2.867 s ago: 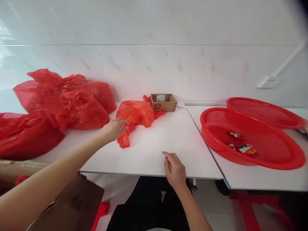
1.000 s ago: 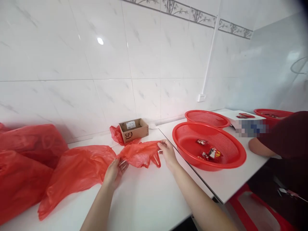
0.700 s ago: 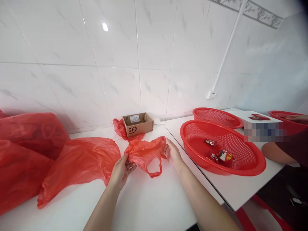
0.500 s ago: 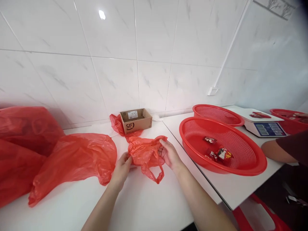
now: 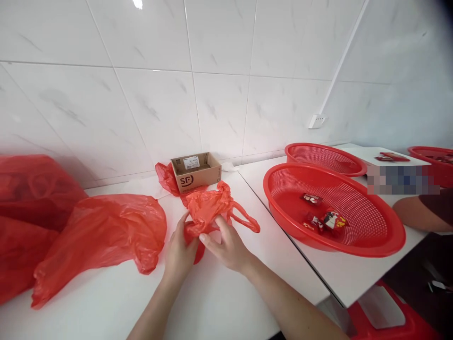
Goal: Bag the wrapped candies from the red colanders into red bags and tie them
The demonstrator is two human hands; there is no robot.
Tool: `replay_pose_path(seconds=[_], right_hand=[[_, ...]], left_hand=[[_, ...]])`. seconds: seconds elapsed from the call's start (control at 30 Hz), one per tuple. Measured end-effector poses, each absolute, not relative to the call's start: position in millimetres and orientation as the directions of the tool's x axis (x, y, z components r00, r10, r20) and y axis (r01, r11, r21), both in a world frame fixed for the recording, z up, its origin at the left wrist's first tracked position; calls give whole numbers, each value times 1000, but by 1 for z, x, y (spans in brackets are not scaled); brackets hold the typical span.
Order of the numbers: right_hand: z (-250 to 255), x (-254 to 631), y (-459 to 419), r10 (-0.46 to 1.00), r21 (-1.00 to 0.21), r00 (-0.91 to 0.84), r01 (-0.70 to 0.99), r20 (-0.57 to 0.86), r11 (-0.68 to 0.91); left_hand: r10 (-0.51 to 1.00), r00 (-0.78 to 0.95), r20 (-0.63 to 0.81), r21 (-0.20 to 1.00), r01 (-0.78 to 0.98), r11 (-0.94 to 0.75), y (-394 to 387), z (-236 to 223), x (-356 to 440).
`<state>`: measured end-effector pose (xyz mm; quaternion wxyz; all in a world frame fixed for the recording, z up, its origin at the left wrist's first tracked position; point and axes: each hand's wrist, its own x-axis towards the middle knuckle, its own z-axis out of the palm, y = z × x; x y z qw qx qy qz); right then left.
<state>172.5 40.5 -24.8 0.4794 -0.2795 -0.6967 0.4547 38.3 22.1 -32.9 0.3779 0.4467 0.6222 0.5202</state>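
Observed: left forearm (image 5: 159, 302) at seven o'clock and right forearm (image 5: 283, 295) at five, both bare and slender, narrowing to an ungloved left hand (image 5: 179, 252) and right hand (image 5: 231, 249), with a sliver of black clothing (image 5: 278, 336) between five and six o'clock.

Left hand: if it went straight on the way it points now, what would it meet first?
The left hand would first push into the red bag it holds. Beyond that, the cardboard box looks next in line, though depth is hard to judge from one view.
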Motion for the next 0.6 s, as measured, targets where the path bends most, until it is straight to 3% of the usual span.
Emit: replay_pose_path(seconds=[0.07,0.13,0.2,0.3,0.43,0.6], right_hand=[[-27,177,45,819,-848,-345,107,458,520],[-32,184,55,842,-814,-279,245,461,527],[-38,192,65,894,-817,-214,362,395,448],[-44,204,76,954,-840,-172,455,244,296],[-44,217,81,962,-852,-184,451,201,264],[-45,233,80,911,-795,-397,514,114,324]], left_hand=[[965,-252,-69,993,72,90,23,-32,28],[976,-172,-137,979,-174,107,19,-27,24],[966,-118,-230,873,-463,151,13,-18,18],[903,-232,-361,739,-662,126,8,0,1],[835,-408,-368,715,-698,-26,12,9,-22],[832,-517,-203,886,-459,-69,18,-8,-15]])
